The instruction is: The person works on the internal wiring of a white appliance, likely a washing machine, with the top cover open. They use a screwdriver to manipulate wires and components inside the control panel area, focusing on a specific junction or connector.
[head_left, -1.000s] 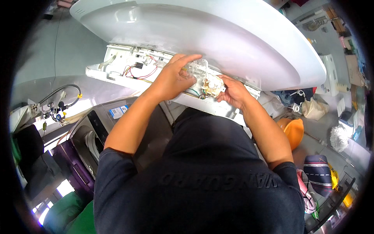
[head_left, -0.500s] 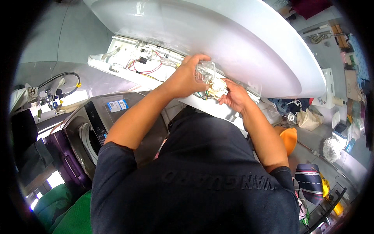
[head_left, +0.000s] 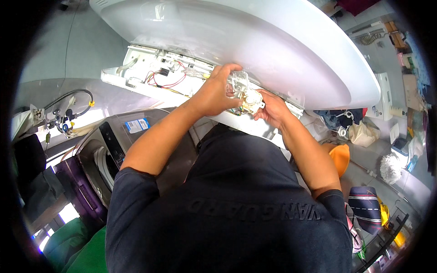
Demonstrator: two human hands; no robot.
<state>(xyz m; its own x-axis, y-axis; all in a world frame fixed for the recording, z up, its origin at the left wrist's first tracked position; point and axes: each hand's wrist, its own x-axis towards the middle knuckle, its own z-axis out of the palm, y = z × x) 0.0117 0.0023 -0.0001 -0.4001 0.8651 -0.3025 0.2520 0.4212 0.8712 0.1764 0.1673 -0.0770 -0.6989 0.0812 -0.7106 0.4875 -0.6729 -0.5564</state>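
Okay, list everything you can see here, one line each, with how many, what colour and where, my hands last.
Clear part: one, transparent, left hand
Mechanism: one, cream, right hand
Panel: one, white, under hands
Wires: several, red and others, in panel
Cover: one, pale, above panel
Hose: one, dark, far left
Washer: one, grey, left
Label: one, blue-white, on washer
Suitcase: one, purple, lower left
Basin: one, orange, right
Fluffy thing: one, white, far right
Others: right rim, too small to count
Shirt: one, dark, bottom
Hands: two, bare, left and right, centre
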